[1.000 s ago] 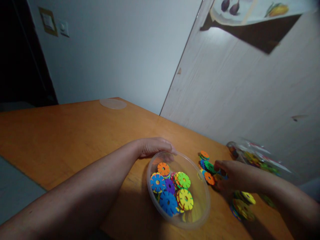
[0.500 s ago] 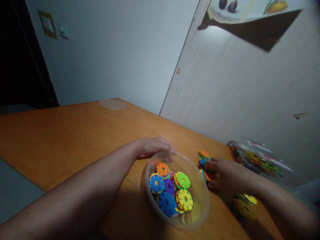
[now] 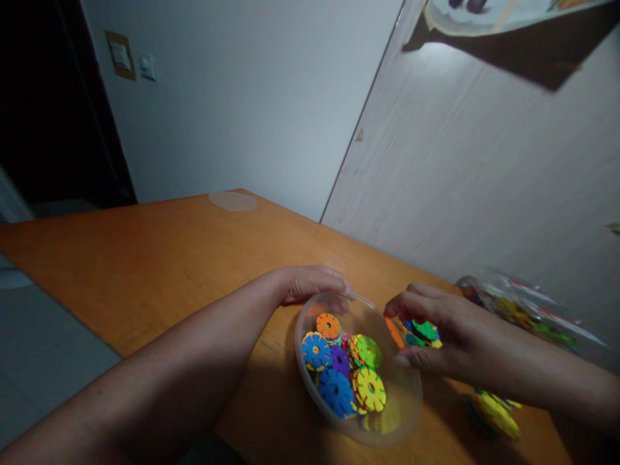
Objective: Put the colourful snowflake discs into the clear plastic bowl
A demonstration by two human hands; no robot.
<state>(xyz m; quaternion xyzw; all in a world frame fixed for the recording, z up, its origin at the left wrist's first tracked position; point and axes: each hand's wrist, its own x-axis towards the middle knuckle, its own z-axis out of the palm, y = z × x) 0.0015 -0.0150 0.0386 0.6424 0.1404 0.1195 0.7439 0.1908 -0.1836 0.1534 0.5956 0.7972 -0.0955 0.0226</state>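
Note:
A clear plastic bowl (image 3: 404,413) sits on the orange wooden table (image 3: 145,258) and holds several coloured toothed plastic discs (image 3: 343,368). My left hand (image 3: 314,283) rests against the bowl's far rim, its fingers curled over the edge. My right hand (image 3: 436,332) hovers over the bowl's right rim, closed on a bunch of discs (image 3: 421,332) in green, blue and orange. A few loose yellow discs (image 3: 494,413) lie on the table under my right forearm.
A clear plastic bag (image 3: 523,310) with more discs lies at the right against the pale wall panel. A round clear lid (image 3: 232,201) lies at the table's far edge. The table's left edge drops to a grey floor.
My right hand has gathered the loose discs beside the bowl and lifted them left over its rim. The view has shifted slightly. My left hand has stayed on the bowl.

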